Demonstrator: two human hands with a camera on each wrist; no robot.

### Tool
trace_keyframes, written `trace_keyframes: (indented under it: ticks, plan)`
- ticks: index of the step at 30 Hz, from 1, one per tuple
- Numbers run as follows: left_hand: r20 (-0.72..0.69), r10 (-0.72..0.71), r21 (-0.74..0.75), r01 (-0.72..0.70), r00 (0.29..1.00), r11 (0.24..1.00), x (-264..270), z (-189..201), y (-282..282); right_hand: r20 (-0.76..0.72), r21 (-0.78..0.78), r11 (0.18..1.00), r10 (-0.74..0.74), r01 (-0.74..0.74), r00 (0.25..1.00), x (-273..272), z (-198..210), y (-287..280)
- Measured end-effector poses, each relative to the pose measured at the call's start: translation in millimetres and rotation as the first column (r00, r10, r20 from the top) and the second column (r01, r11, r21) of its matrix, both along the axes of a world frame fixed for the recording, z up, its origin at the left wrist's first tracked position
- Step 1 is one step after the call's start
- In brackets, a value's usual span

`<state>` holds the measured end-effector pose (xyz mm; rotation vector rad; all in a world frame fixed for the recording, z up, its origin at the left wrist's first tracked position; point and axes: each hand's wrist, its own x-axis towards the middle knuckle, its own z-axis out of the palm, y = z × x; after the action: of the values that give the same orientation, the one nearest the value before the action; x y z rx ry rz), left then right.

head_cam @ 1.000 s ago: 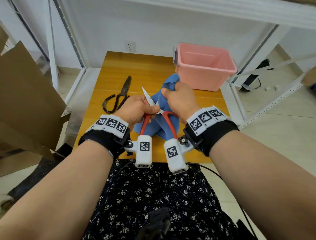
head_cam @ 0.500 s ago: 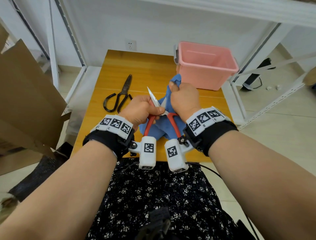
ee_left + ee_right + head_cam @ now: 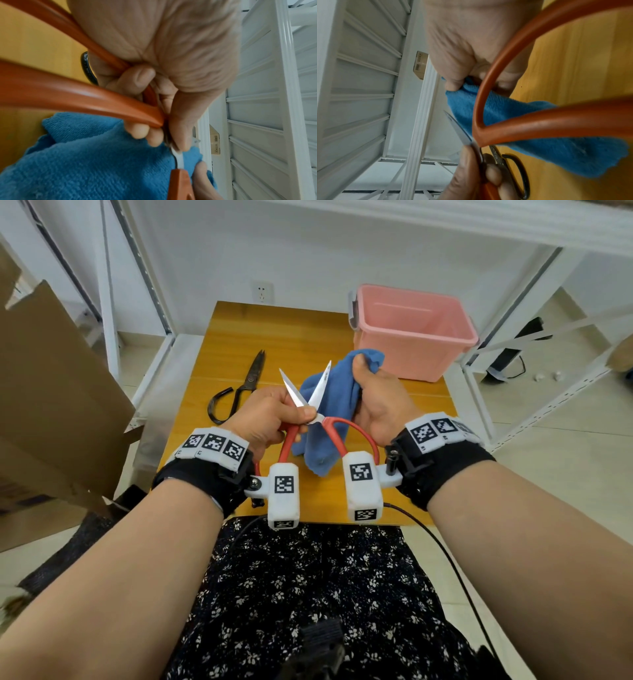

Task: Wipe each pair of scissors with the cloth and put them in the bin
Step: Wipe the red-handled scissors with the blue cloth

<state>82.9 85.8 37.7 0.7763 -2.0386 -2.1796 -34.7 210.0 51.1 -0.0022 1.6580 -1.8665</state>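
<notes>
Red-handled scissors (image 3: 310,419) are held up over the near part of the wooden tabletop (image 3: 301,344), blades spread in a V w/ both tips pointing toward 12 o'clock. Left hand (image 3: 270,419) grips them near the pivot: thumb lies across the blade base, other fingers curl around one red loop; left wrist view shows the same pinch, thumb pressed on the metal just past the handle. The other red loop arcs toward 4 o'clock, in front of the right wrist.

Right hand (image 3: 380,402) is closed on a bunched blue cloth (image 3: 335,402), thumb on top, fingers wrapped behind. Cloth sits just beside the blade at 1 o'clock of the pivot and looks to be touching it, tho exact contact is hard to tell; its loose end hangs down betw. the two handles toward 6 o'clock. In the right wrist view the cloth passes behind the red loop and the blade edge lies along its lower fold.

Black scissors (image 3: 239,395) lie flat on the tabletop at 10 o'clock from the hands, closed, tips toward 12, handles toward 7, apart from both hands.

Pink bin (image 3: 414,364) stands at the far right corner of the tabletop, approx. 1 o'clock from the cloth, near it but not touching; nothing visible inside.

Cardboard (image 3: 58,392) leans at 9 o'clock, off the tabletop.
</notes>
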Motion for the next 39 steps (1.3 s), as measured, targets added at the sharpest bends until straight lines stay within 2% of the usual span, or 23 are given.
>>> trace_keyframes:
  ticks: [6,10,14,16,19,24,26,30,32,34,37,39]
  plan:
    - [0.011,0.034,0.061,-0.034,0.999,0.998,4.3,-1.4,-5.0,-0.071,-0.019,0.994,0.103,-0.104,0.992,6.2,7.5,-2.4]
    - [0.013,0.09,0.069,-0.091,0.996,0.994,4.5,-6.0,-10.5,-0.08,-0.032,0.995,0.091,-0.094,0.993,8.4,9.1,-2.0]
    - [0.027,0.08,0.034,-0.081,0.996,0.996,3.2,-9.7,-12.9,-0.055,-0.083,0.987,0.135,-0.139,0.989,14.1,13.7,-2.5]
    - [0.029,0.082,0.019,-0.083,0.996,0.996,3.3,-9.6,-13.2,-0.002,-0.138,0.975,0.175,-0.173,0.985,15.3,18.3,-1.4]
    - [0.033,0.094,-0.017,-0.093,0.995,0.996,3.9,-9.3,-14.3,0.097,-0.199,0.97,0.159,-0.137,0.983,6.7,17.2,1.3]
    - [0.019,0.071,-0.069,-0.069,0.997,0.995,0.9,-5.0,-9.6,0.109,-0.069,0.987,0.155,-0.148,0.982,7.9,9.4,-0.8]
    - [0.014,0.059,-0.076,-0.058,0.998,0.995,0.3,-3.1,-8.5,0.081,-0.037,0.993,0.116,-0.113,0.99,10.5,7.4,-2.7]
    - [0.019,0.081,-0.061,-0.08,0.997,0.995,-0.2,-2.8,-14.4,0.049,0.024,0.992,-0.126,0.125,0.991,0.5,2.7,-0.5]
    - [0.023,0.072,-0.05,-0.071,0.997,0.996,-0.6,-2.5,-16.4,-0.018,0.053,0.986,-0.158,0.159,0.987,-4.8,2.3,1.4]
    - [0.023,0.067,-0.043,-0.066,0.997,0.997,-1.4,-2.0,-16.2,-0.043,0.03,0.994,-0.103,0.105,0.994,-3.7,5.5,0.6]
    - [0.024,0.068,-0.039,-0.067,0.997,0.997,-2.5,-1.3,-14.9,0.014,-0.037,0.998,0.052,-0.052,0.999,4.1,14.7,-3.6]
    - [0.033,0.066,-0.044,-0.065,0.997,0.997,-2.0,-0.6,-15.3,0.031,-0.017,0.995,0.102,-0.101,0.994,5.9,16.1,-6.6]
